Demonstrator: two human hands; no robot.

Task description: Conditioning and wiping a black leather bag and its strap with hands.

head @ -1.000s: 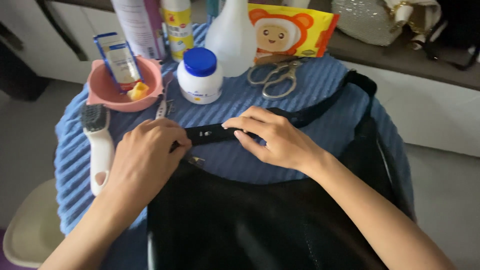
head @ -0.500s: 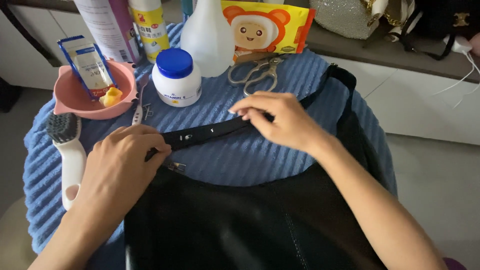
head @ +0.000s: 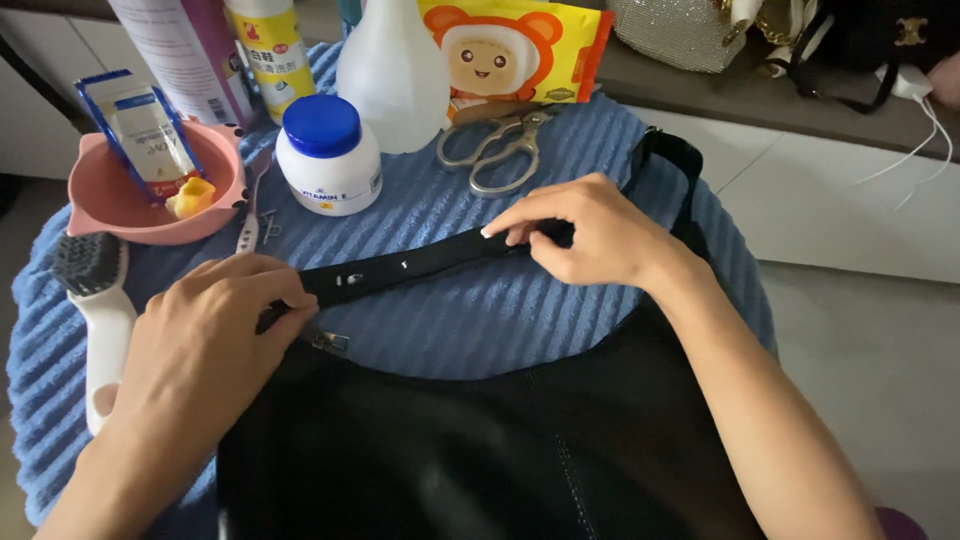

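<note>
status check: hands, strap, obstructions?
Left hand and right hand both pinching black strap, flat on blue towel. Scissors nearby, clear.

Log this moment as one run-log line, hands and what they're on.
left hand: pressing black strap near its end | right hand: pinching strap farther along | black bag: flat on blue towel

open towel (head: 470, 320) between hands, white jar (head: 329, 155), scissors (head: 495, 148), pink bowl (head: 150, 195) crowding far edge

Dim indoor light, soft shadows, sharp focus, faint glare
</note>
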